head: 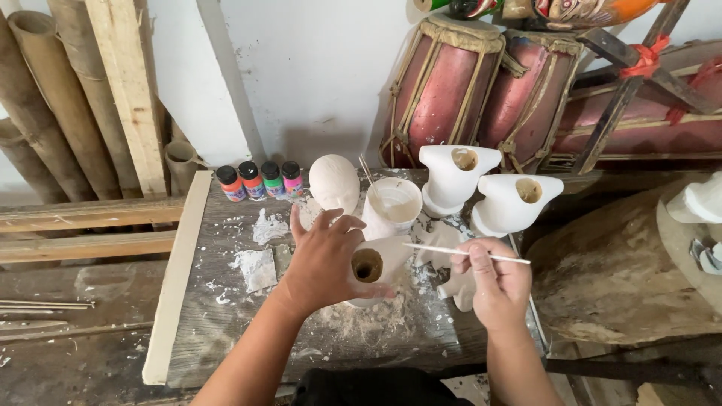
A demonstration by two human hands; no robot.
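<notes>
My left hand (323,259) grips a white, unpainted carved figure piece (374,265) with a round hole in its top, holding it on the wooden workbench (226,316). My right hand (490,282) holds a thin white stick (466,253), probably a brush, whose tip points left at the piece. Right behind the piece stands a white cup of white paint (395,203) with another stick in it. A white egg-shaped head (335,183) stands to the left of the cup.
Two more white carved pieces (453,174) (515,201) with holes stand behind my right hand. Several small paint bottles (259,180) line the bench's back. Red drums (451,86) lean on the wall. Bamboo poles and planks (90,98) stand at left, a log (624,278) at right.
</notes>
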